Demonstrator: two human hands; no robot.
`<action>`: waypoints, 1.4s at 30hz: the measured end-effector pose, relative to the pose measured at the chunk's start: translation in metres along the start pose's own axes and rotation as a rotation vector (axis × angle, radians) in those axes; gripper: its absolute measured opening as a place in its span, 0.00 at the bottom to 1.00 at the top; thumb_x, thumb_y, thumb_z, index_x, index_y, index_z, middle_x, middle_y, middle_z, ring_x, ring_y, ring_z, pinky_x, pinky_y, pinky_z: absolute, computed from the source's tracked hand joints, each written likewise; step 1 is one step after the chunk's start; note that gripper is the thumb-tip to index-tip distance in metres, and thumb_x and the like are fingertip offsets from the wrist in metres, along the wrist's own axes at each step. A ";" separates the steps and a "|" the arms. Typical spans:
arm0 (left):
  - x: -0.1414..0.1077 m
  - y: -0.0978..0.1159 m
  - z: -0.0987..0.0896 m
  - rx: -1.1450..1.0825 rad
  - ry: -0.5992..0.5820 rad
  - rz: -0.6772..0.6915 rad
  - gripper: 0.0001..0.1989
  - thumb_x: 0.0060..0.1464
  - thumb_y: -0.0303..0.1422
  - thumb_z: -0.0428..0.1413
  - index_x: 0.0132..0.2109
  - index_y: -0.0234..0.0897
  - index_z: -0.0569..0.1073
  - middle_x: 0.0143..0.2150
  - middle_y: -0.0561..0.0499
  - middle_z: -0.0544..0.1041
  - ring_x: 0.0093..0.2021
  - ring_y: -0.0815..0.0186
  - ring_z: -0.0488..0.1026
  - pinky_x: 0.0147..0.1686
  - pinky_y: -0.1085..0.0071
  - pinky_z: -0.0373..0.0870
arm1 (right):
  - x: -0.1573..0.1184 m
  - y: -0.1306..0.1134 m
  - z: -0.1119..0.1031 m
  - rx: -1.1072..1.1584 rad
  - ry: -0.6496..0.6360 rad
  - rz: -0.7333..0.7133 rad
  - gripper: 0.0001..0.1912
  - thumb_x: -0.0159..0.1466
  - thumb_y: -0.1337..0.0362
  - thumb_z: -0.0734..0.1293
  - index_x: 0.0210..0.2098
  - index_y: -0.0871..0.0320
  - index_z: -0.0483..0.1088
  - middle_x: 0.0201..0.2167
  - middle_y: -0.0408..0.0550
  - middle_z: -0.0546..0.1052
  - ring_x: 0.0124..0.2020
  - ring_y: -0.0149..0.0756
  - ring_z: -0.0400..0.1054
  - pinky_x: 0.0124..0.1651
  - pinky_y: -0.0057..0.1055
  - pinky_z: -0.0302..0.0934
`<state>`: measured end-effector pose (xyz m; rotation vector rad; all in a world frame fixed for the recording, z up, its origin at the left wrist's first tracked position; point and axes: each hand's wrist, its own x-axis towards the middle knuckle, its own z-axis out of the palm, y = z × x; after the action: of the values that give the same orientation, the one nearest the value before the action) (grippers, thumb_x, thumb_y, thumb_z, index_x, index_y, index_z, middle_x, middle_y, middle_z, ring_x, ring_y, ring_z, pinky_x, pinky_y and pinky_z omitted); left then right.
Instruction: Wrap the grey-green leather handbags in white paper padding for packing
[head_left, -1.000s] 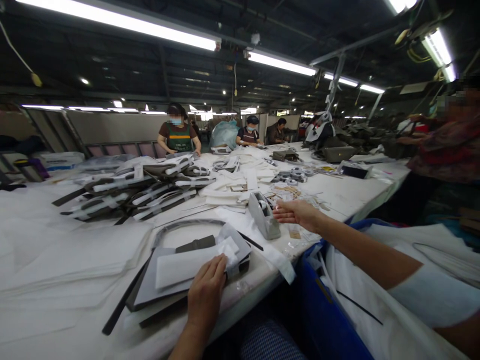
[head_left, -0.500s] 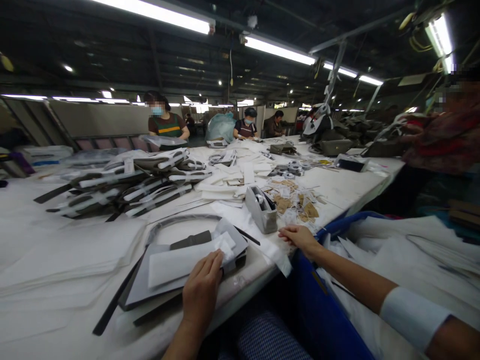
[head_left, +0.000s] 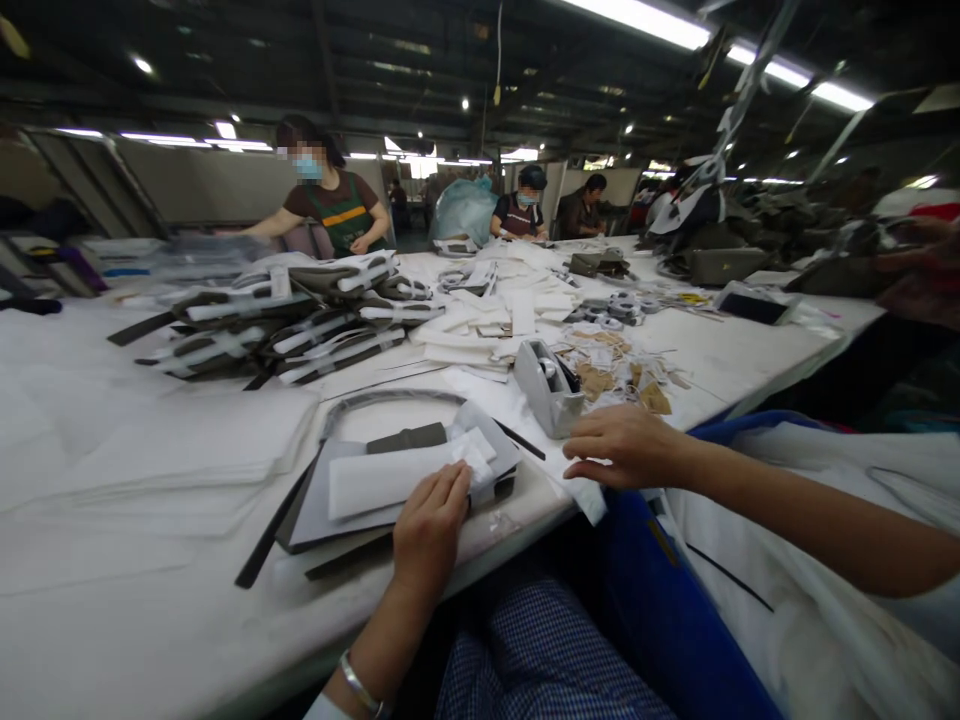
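**Two hands at the near edge of a packing table**

The left hand [head_left: 431, 525] lies palm-down, fingers together, pinning a white folded wrap [head_left: 405, 478] onto a grey flat bag [head_left: 375, 500] at the table's [head_left: 112, 600] near edge, apparently to keep the fold flat. The right hand [head_left: 626, 447], forearm extended from the right, hovers loosely curled and holding nothing, over white sheet material just before the grey tape dispenser [head_left: 550, 388], plausibly kept within reach.

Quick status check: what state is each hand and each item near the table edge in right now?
Left hand: pressing flat on the white folded fabric piece.
Right hand: open, palm down at the table edge.
Grey tape dispenser: upright, untouched.
Flat grey panel: lying under the white piece.
Blue bin: holding white fabric.
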<state>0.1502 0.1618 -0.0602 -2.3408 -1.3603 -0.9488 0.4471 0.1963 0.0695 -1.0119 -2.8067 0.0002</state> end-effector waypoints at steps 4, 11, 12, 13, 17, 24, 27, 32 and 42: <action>0.001 0.001 0.001 -0.014 -0.003 -0.020 0.18 0.60 0.23 0.53 0.57 0.37 0.71 0.56 0.48 0.77 0.54 0.60 0.73 0.56 0.63 0.71 | 0.054 -0.016 0.001 0.078 -0.026 -0.218 0.16 0.66 0.51 0.64 0.28 0.53 0.74 0.25 0.45 0.74 0.29 0.34 0.66 0.32 0.29 0.52; -0.001 0.001 0.005 -0.021 0.016 -0.031 0.18 0.60 0.25 0.55 0.57 0.36 0.71 0.55 0.47 0.77 0.54 0.60 0.73 0.56 0.63 0.70 | 0.122 -0.022 0.020 -0.068 -0.193 -0.445 0.14 0.63 0.53 0.67 0.27 0.55 0.73 0.26 0.46 0.76 0.26 0.34 0.65 0.29 0.31 0.47; -0.002 0.001 0.005 -0.020 0.020 -0.030 0.18 0.60 0.25 0.55 0.57 0.36 0.71 0.55 0.47 0.77 0.54 0.60 0.73 0.56 0.63 0.71 | 0.128 -0.023 0.023 -0.081 -0.217 -0.455 0.13 0.63 0.53 0.67 0.28 0.55 0.74 0.26 0.46 0.76 0.26 0.34 0.65 0.29 0.31 0.47; -0.002 0.001 0.006 -0.020 0.022 -0.031 0.17 0.61 0.25 0.54 0.57 0.36 0.71 0.55 0.47 0.77 0.54 0.60 0.73 0.56 0.63 0.71 | 0.133 -0.024 0.025 -0.094 -0.248 -0.454 0.12 0.62 0.54 0.68 0.28 0.55 0.74 0.26 0.45 0.76 0.26 0.34 0.65 0.28 0.31 0.46; -0.001 0.001 0.006 -0.038 0.017 -0.046 0.17 0.61 0.25 0.53 0.56 0.36 0.71 0.55 0.46 0.77 0.54 0.59 0.73 0.56 0.62 0.70 | 0.151 -0.024 0.034 -0.113 -0.346 -0.440 0.10 0.59 0.55 0.71 0.28 0.55 0.76 0.26 0.44 0.77 0.26 0.33 0.66 0.28 0.31 0.46; 0.004 0.008 -0.007 -0.199 -0.020 -0.138 0.22 0.55 0.27 0.54 0.58 0.34 0.69 0.56 0.46 0.76 0.55 0.57 0.72 0.59 0.60 0.68 | 0.176 -0.033 0.038 -0.247 -0.485 -0.460 0.14 0.54 0.52 0.76 0.30 0.56 0.79 0.24 0.47 0.79 0.23 0.33 0.64 0.29 0.30 0.46; 0.006 0.011 -0.009 -0.214 -0.006 -0.163 0.19 0.58 0.34 0.55 0.56 0.35 0.70 0.54 0.44 0.76 0.54 0.56 0.72 0.58 0.59 0.68 | 0.183 -0.040 0.037 -0.301 -0.554 -0.451 0.16 0.54 0.50 0.75 0.30 0.57 0.80 0.24 0.47 0.78 0.24 0.33 0.65 0.30 0.29 0.45; 0.009 0.015 0.002 -0.103 0.046 -0.221 0.11 0.64 0.36 0.53 0.50 0.38 0.72 0.47 0.46 0.78 0.46 0.59 0.74 0.49 0.61 0.72 | 0.192 -0.039 0.037 -0.196 -0.596 -0.385 0.08 0.50 0.59 0.78 0.26 0.55 0.79 0.18 0.40 0.74 0.20 0.29 0.58 0.28 0.29 0.43; 0.006 0.015 0.009 -0.055 0.098 -0.197 0.14 0.63 0.36 0.55 0.53 0.34 0.71 0.47 0.45 0.78 0.46 0.59 0.74 0.49 0.62 0.71 | 0.211 -0.050 0.033 -0.272 -0.722 -0.309 0.06 0.48 0.71 0.76 0.20 0.56 0.77 0.16 0.42 0.73 0.22 0.31 0.64 0.30 0.29 0.53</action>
<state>0.1691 0.1630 -0.0618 -2.1968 -1.5652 -1.1534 0.2503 0.2937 0.0705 -0.7038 -3.6870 -0.0672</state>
